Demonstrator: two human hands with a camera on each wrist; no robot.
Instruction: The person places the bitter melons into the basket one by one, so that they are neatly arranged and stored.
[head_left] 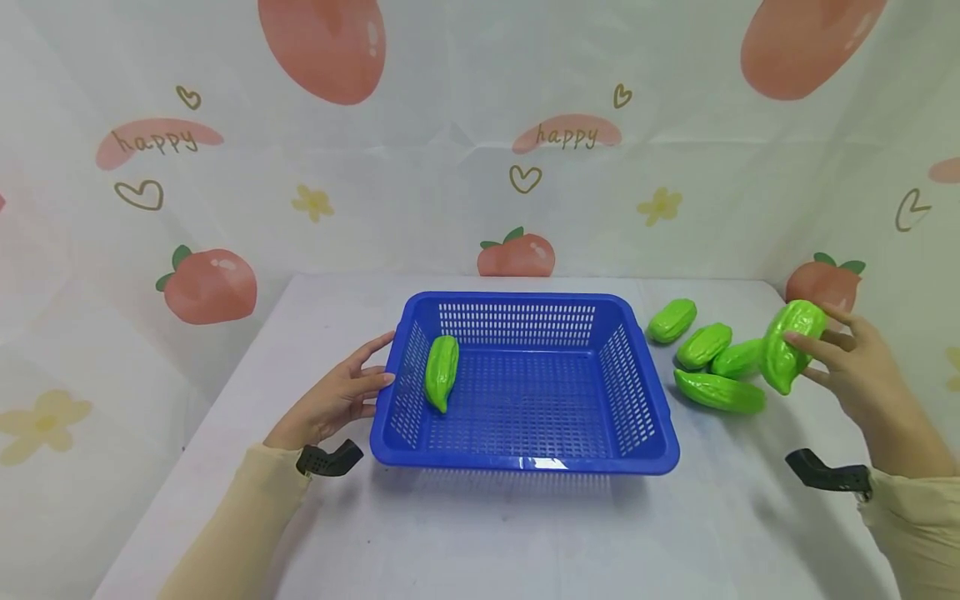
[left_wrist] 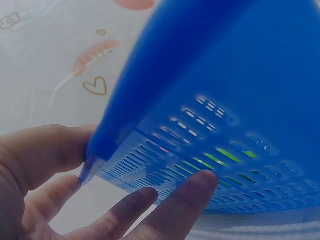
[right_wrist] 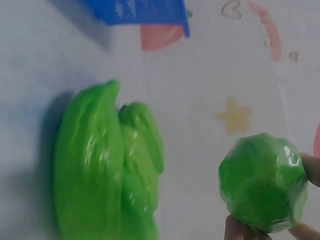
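The right hand pinches a green gourd at its fingertips (the left hand, splayed, touches the blue basket)

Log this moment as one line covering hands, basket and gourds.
Left hand: touching basket | Right hand: gripping gourd | In basket: one gourd | On table, right of basket: four gourds

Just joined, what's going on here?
A person's right hand holds a green gourd-like piece off the table, right of the blue basket. The left hand touches the basket's left side. One similar piece lies inside, near the left wall; four others lie bunched on the table to the basket's right.
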